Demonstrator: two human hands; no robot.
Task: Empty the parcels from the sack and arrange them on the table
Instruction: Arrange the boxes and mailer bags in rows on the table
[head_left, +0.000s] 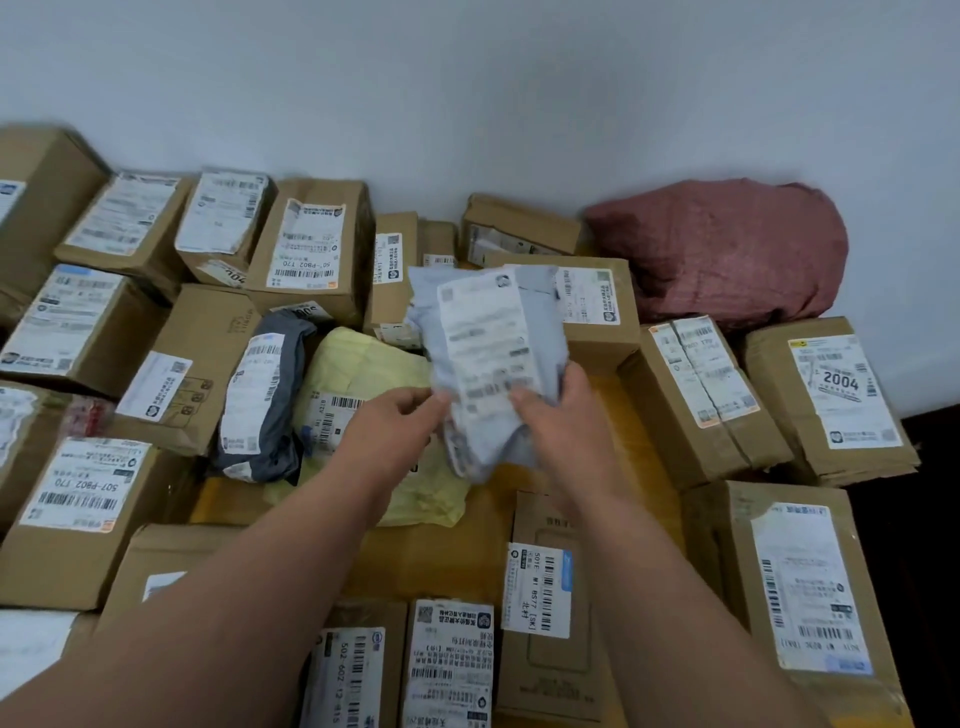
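A pale blue-grey soft parcel (488, 343) with a white shipping label hangs upright over the middle of the table. My right hand (566, 415) grips its lower right edge. At its lower left edge, my left hand (395, 431) pinches it with the fingertips. Below and to the left lie a yellow soft parcel (363, 369) and a dark grey soft parcel (270, 395). The red woven sack (727, 249) lies slumped at the back right against the wall. Bare yellow table (431, 556) shows under my forearms.
Several labelled cardboard boxes crowd the table: a large group at the left (83, 499), a row along the back (311, 244), boxes at the right (831, 400) and along the near edge (545, 597). A white wall (467, 93) runs behind. Dark floor (930, 467) shows at far right.
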